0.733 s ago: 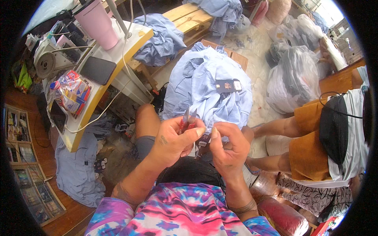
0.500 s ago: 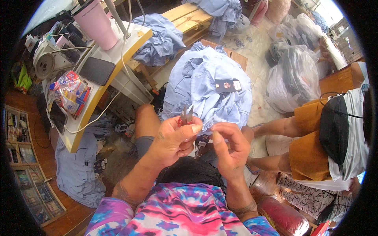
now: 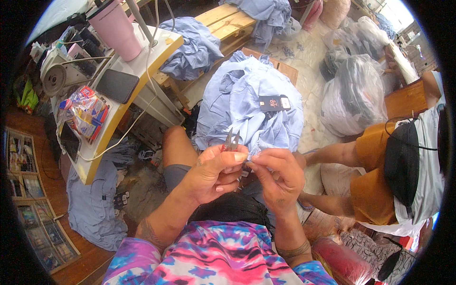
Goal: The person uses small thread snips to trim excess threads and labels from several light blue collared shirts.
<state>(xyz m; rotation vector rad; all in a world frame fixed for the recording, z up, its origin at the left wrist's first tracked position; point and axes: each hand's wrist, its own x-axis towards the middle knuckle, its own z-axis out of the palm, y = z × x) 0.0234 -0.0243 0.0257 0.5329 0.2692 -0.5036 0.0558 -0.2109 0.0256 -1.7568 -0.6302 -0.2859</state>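
Light blue garment cloth (image 3: 228, 102) lies bunched in front of my lap, with a dark hang tag (image 3: 274, 103) on top. My left hand (image 3: 213, 168) is closed around red-handled thread snips (image 3: 231, 141), whose blades point away from me. Between its thumb and fingers it also seems to pinch a small edge of the garment. My right hand (image 3: 280, 178) pinches at the same edge, its thumb and forefinger pressed together close beside the left fingertips. What exactly lies between the right fingertips is mostly hidden.
To the left, a yellow-edged table (image 3: 156, 59) holds a pink tumbler (image 3: 116, 31), a dark phone (image 3: 117, 86) and a plastic packet (image 3: 84, 111). More blue garments (image 3: 190, 45) lie on a wooden bench. Filled plastic bags (image 3: 354, 97) and a person in orange-brown shorts (image 3: 373, 175) are at the right.
My right fingertips have moved left and closed onto the garment edge beside the left hand. The snips have shifted slightly right. The person at the right has moved a little.
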